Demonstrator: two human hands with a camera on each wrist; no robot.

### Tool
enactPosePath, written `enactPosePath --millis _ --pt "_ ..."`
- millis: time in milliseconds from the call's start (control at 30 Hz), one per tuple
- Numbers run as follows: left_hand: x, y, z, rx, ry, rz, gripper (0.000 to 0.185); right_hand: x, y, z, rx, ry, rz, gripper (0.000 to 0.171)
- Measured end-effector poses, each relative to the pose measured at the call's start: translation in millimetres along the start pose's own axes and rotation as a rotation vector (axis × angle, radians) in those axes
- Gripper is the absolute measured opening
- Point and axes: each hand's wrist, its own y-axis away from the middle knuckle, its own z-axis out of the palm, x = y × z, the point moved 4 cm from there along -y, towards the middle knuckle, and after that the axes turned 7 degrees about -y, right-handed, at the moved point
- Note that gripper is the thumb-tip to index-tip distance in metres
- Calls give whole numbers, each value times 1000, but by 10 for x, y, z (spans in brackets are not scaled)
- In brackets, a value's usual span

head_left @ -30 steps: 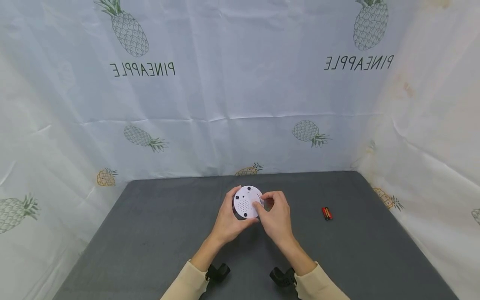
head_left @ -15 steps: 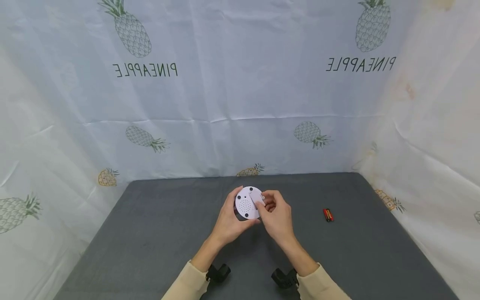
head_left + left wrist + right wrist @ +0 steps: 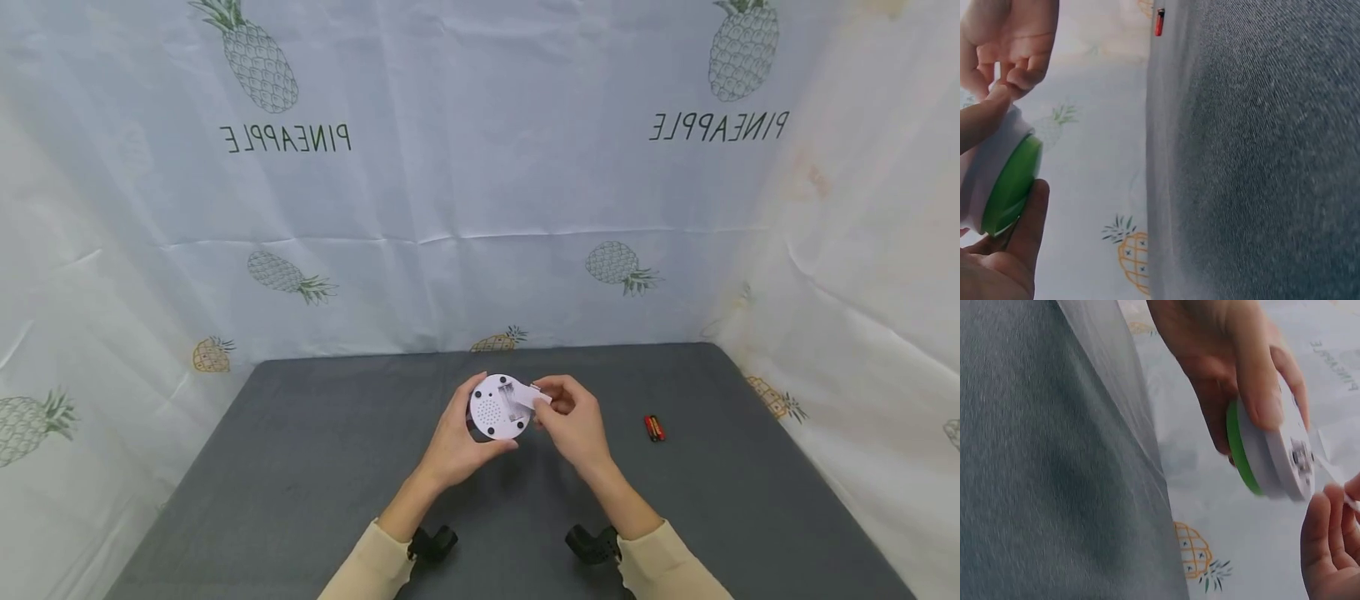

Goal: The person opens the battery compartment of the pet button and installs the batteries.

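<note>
Held above the flat dark-grey fabric tabletop [image 3: 337, 467], the round white plastic device with a green face [image 3: 489, 412] sits between the person's two hands: left hand [image 3: 456, 443] around its left side, right hand [image 3: 576, 423] just to its right, pinching the thin white rectangular plastic cover [image 3: 533, 396]. From here the cover's inner end overlaps the device's right part; I can't tell whether they touch. Farther right, well apart from the right hand, two small red-and-black cylindrical batteries [image 3: 654, 428] lie side by side on the tabletop. The white pineapple-printed cloth curtain [image 3: 480, 183] runs behind the tabletop and along both sides.
</note>
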Motion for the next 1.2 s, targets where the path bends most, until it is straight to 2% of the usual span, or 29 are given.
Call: enactPosePath --millis 233,400,800,1200 --pt "-19 2 -39 -26 9 -22 104 51 -74 -151 -9 -11 58 21" --pt "-31 7 -60 -19 4 -30 105 131 -149 -275 -30 -7 104 20" --pt "-39 18 -68 -25 4 -24 104 435 -369 -644 -92 86 242 25" --pt "-67 32 -43 -43 19 -9 104 707 -475 -800 -98 169 370 29"
